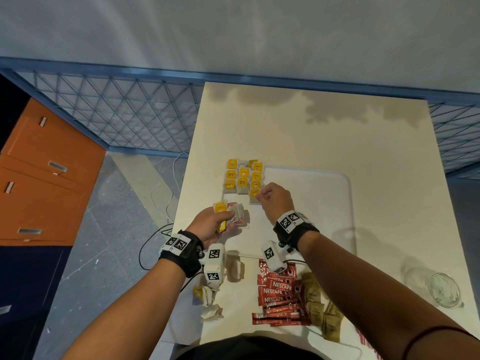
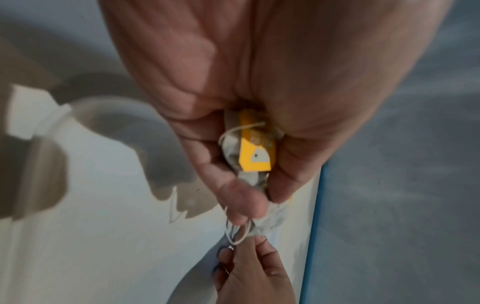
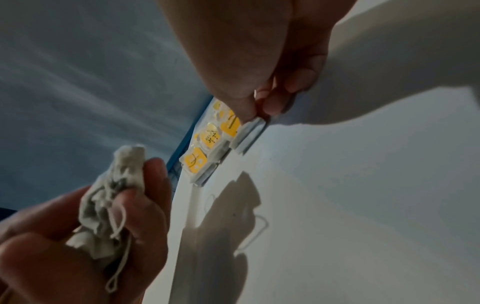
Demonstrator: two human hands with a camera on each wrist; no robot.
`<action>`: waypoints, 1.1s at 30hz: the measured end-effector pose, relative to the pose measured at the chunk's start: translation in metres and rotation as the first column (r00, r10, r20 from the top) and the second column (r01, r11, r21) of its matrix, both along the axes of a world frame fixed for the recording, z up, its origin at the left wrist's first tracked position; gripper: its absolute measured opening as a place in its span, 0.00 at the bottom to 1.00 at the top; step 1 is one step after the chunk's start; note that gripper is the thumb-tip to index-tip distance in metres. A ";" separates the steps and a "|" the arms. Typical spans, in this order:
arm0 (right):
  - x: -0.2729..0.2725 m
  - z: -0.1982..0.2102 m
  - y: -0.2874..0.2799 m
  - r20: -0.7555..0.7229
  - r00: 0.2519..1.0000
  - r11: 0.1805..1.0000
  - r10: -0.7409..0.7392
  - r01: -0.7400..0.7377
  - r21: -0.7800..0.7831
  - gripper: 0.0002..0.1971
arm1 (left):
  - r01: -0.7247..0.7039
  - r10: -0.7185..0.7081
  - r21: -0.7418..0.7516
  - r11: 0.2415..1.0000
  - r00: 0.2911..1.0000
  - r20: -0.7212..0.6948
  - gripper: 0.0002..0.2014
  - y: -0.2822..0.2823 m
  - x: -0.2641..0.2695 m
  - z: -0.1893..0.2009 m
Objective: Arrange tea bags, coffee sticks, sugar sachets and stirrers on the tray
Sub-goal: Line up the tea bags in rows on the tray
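Observation:
A white tray point(image 1: 348, 193) lies on the table, with several yellow-tagged tea bags point(image 1: 244, 178) laid in rows at its far left corner. My right hand point(image 1: 261, 194) pinches the nearest tea bag of the right row point(image 1: 254, 197) between thumb and fingers; the right wrist view shows this tea bag point(image 3: 248, 133) held by its top edge under my right hand point(image 3: 255, 117). My left hand point(image 1: 231, 216) hovers at the tray's left edge and grips a bunch of tea bags point(image 2: 255, 144) with loose strings. Red coffee sticks point(image 1: 280, 294) and brown sugar sachets point(image 1: 320, 307) lie near me.
A few loose tea bags point(image 1: 207, 300) lie at the table's near left edge. A clear glass point(image 1: 441, 289) stands near right. The table's left edge drops to the floor, where cables point(image 1: 161, 229) lie; an orange drawer cabinet point(image 1: 39, 190) stands at the left.

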State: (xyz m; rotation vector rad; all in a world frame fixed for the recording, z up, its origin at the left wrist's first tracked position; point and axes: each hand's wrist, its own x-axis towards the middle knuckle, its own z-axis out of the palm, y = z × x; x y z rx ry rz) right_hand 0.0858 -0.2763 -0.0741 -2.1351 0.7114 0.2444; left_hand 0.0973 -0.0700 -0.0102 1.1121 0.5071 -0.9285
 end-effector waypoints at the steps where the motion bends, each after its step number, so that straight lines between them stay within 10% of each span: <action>1: 0.000 0.000 0.000 0.002 1.000 1.000 -0.006 0.006 0.010 0.08 | 0.003 -0.003 -0.004 1.000 1.000 0.004 0.11 0.000 0.000 0.000; 21: -0.040 0.038 0.029 0.112 0.991 0.933 0.074 -0.108 0.344 0.06 | 0.046 -0.045 -0.019 0.999 0.998 0.038 0.10 -0.002 0.000 -0.003; 25: -0.046 0.038 0.027 0.089 0.996 0.897 0.012 -0.050 0.439 0.06 | 0.000 0.000 -0.007 1.000 1.000 -0.020 0.24 0.001 -0.001 -0.005; 33: -0.048 0.045 0.034 0.051 0.993 0.803 -0.110 0.059 0.592 0.07 | 0.157 -0.207 0.228 0.961 0.953 0.220 0.07 -0.006 -0.008 -0.009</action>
